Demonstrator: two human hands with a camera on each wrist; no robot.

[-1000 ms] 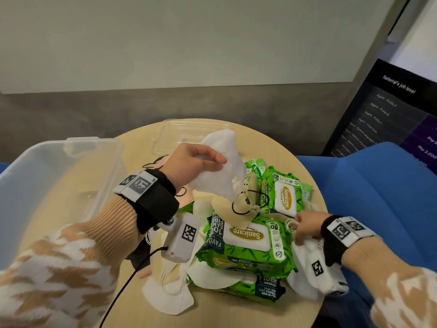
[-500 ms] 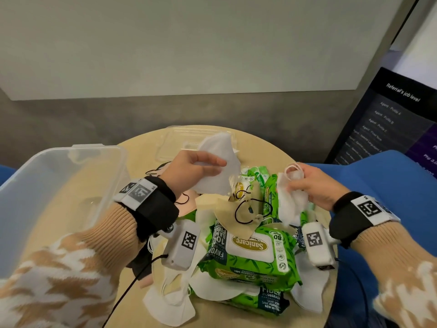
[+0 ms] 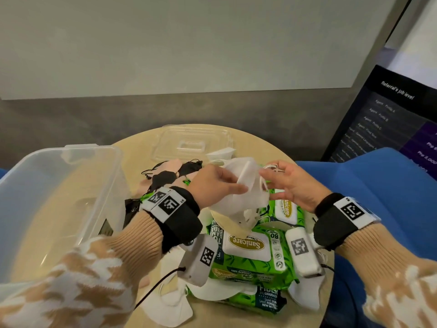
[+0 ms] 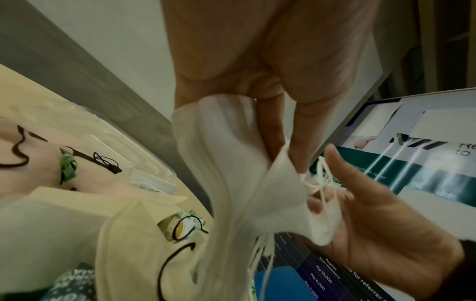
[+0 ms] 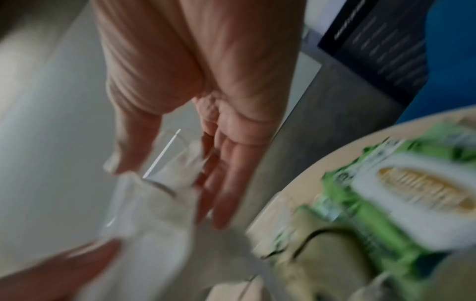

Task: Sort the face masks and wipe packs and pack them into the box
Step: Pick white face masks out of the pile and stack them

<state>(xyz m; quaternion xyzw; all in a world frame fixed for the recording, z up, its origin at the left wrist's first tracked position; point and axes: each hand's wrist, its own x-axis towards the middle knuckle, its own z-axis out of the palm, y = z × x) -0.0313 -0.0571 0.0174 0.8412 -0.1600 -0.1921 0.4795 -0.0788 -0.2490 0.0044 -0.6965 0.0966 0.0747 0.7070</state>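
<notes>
At the left edge of the round surface (image 3: 132, 147) stands the clear plastic box (image 3: 59, 200), the largest item, lid off; interior looks bare apart from a small label near its right wall. Clear lid (image 3: 192, 143) lies flat at the far edge of the surface. Centre to near edge: heap of green wipe packs (image 3: 250, 254), labels readable as "Sanicare", stacked and overlapping, one pack at the right edge tilted. Loose white face masks (image 3: 170, 308) lie around and under the packs at the near edge; black and pink masks (image 3: 170, 171) sit between box and lid, left of centre.

Above the heap, mid-surface, both hands meet on a white mask (image 3: 238, 197), held clear of the packs. Left hand (image 3: 212, 183): thumb and fingers pinching the mask body, confirmed in the left wrist view (image 4: 231, 183). Right hand (image 3: 290, 183): fingers mostly spread, palm toward the mask, its ear loops (image 4: 319, 183) draped across the fingers. Right wrist view blurred; cannot tell if any finger closes on the loops.
</notes>
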